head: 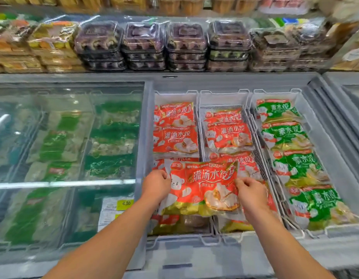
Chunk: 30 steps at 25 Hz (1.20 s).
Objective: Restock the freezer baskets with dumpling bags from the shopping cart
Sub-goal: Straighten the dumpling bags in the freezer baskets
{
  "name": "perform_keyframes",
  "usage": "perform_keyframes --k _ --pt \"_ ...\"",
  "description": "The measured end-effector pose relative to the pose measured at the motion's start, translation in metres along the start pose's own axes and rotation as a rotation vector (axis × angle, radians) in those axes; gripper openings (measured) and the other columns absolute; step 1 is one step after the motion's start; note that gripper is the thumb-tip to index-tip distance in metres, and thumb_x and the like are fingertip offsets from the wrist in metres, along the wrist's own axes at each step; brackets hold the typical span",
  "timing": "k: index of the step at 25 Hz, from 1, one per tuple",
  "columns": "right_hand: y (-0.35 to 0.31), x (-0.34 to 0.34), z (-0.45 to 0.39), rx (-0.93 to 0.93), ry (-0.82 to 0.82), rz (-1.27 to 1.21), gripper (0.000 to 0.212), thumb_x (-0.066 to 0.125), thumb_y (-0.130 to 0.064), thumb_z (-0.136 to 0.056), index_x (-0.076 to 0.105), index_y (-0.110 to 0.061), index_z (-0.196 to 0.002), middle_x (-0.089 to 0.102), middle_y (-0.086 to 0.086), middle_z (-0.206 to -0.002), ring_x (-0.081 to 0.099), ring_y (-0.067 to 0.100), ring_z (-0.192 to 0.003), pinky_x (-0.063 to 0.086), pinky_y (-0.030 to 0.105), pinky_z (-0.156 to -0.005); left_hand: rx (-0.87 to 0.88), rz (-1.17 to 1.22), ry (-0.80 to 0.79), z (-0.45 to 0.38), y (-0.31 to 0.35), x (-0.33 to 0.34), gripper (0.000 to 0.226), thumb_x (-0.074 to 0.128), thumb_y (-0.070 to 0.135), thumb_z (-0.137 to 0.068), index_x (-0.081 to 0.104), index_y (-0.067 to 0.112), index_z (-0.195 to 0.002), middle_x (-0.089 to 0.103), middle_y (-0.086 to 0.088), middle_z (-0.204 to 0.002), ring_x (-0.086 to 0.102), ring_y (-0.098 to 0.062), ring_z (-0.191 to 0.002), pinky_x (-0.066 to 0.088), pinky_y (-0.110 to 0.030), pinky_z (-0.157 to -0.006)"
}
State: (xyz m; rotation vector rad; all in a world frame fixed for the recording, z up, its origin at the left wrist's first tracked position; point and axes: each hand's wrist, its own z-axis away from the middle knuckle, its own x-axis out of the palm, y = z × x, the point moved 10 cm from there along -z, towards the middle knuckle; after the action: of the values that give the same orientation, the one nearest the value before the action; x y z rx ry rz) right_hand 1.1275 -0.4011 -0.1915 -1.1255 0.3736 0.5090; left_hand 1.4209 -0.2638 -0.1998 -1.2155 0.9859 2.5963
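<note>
A red dumpling bag (204, 186) is held over the near end of the open freezer, across the left and middle wire baskets. My left hand (155, 185) grips its left edge and my right hand (252, 193) grips its right edge. The left basket (175, 93) and the middle basket (223, 93) hold more red dumpling bags (175, 139). In the right basket (275, 92) lie green dumpling bags (285, 135) in a row. The shopping cart is out of view.
The freezer's sliding glass lid (68, 137) covers the left half, with green packs beneath and a yellow price tag (125, 203). A shelf behind carries stacked plastic food boxes (184, 45). The freezer's grey front rim (194, 256) runs below my forearms.
</note>
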Motion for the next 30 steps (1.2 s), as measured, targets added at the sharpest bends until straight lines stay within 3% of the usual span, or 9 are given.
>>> perform_keyframes --k 5,9,10,11,13,15,22,27,30 --pt "-0.002 0.046 -0.055 0.041 -0.139 0.002 0.011 0.060 -0.013 -0.093 0.068 -0.010 -0.086 0.067 0.011 -0.086 0.061 0.028 -0.081 0.038 0.028 -0.067 -0.087 -0.083 0.001 -0.032 0.014 0.006 0.031 0.047 0.014 -0.093 0.048 0.013 -0.062 0.061 -0.012 -0.080 0.062 -0.030 -0.083 0.049 -0.034 -0.073" --pt "-0.019 0.085 -0.074 0.025 -0.326 0.071 0.024 0.053 -0.017 -0.096 0.063 0.001 -0.084 0.063 0.024 -0.085 0.055 0.026 -0.075 0.037 0.032 -0.066 -0.135 -0.176 0.053 -0.050 0.023 -0.011 0.022 0.045 0.015 -0.095 0.066 0.010 -0.094 0.068 -0.011 -0.103 0.063 -0.033 -0.097 0.051 -0.038 -0.079" --pt "-0.021 0.097 -0.073 0.042 -0.422 0.098 0.023 0.054 -0.021 -0.095 0.064 -0.001 -0.091 0.063 0.023 -0.090 0.057 0.029 -0.080 0.022 0.030 -0.073 -0.133 -0.176 0.075 -0.053 0.024 -0.014 0.022 0.046 0.016 -0.093 0.065 0.012 -0.102 0.067 -0.009 -0.108 0.063 -0.033 -0.100 0.052 -0.039 -0.080" --pt "-0.020 0.113 -0.071 0.069 -0.545 0.127 0.027 0.058 -0.027 -0.094 0.063 -0.005 -0.107 0.064 0.018 -0.104 0.060 0.033 -0.094 0.041 0.052 -0.101 -0.122 -0.162 0.092 -0.054 0.025 -0.016 0.022 0.049 0.018 -0.091 0.064 0.016 -0.107 0.066 -0.008 -0.110 0.062 -0.032 -0.101 0.052 -0.039 -0.081" --pt "-0.007 0.137 -0.062 0.149 -0.791 0.222 0.063 0.068 -0.042 -0.084 0.045 -0.022 -0.139 0.054 0.002 -0.131 0.054 0.029 -0.119 0.044 0.043 -0.096 -0.065 -0.143 0.075 -0.053 0.030 -0.008 0.025 0.053 0.023 -0.086 0.062 0.018 -0.109 0.065 -0.004 -0.111 0.062 -0.030 -0.101 0.052 -0.036 -0.082" --pt "0.001 0.147 -0.056 0.128 -0.884 0.318 0.075 0.070 -0.045 -0.082 0.036 -0.028 -0.146 0.046 -0.003 -0.144 0.049 0.025 -0.126 0.041 0.038 -0.098 -0.001 -0.164 0.027 -0.050 0.034 0.007 0.025 0.056 0.026 -0.085 0.062 0.019 -0.108 0.064 -0.002 -0.110 0.063 -0.027 -0.099 0.052 -0.035 -0.083" --pt "0.012 0.161 -0.041 -0.157 -0.831 0.582 0.067 0.060 -0.029 -0.091 0.031 -0.020 -0.151 0.031 0.003 -0.156 0.035 0.024 -0.140 0.033 0.034 -0.109 0.049 -0.193 -0.201 -0.038 -0.011 0.062 0.048 0.062 0.031 -0.086 0.052 0.023 -0.132 0.055 0.000 -0.134 0.057 -0.025 -0.116 0.049 -0.037 -0.097" --pt "0.019 0.181 -0.042 -0.407 -0.692 0.797 0.074 0.063 -0.031 -0.089 0.026 -0.016 -0.152 0.025 0.010 -0.157 0.031 0.032 -0.141 0.032 0.041 -0.114 0.134 -0.209 -0.239 -0.054 -0.021 0.106 0.074 0.060 0.035 -0.089 0.025 0.017 -0.152 0.019 -0.010 -0.160 0.021 -0.031 -0.146 0.031 -0.041 -0.116" --pt "0.020 0.185 -0.055 -0.512 -0.633 0.925 0.080 0.065 -0.033 -0.087 0.022 -0.017 -0.153 0.017 0.008 -0.160 0.021 0.035 -0.145 0.026 0.045 -0.116 0.152 -0.223 -0.221 -0.069 -0.016 0.125 0.078 0.057 0.037 -0.091 0.014 0.022 -0.154 0.002 -0.007 -0.163 0.002 -0.032 -0.150 0.017 -0.047 -0.121"
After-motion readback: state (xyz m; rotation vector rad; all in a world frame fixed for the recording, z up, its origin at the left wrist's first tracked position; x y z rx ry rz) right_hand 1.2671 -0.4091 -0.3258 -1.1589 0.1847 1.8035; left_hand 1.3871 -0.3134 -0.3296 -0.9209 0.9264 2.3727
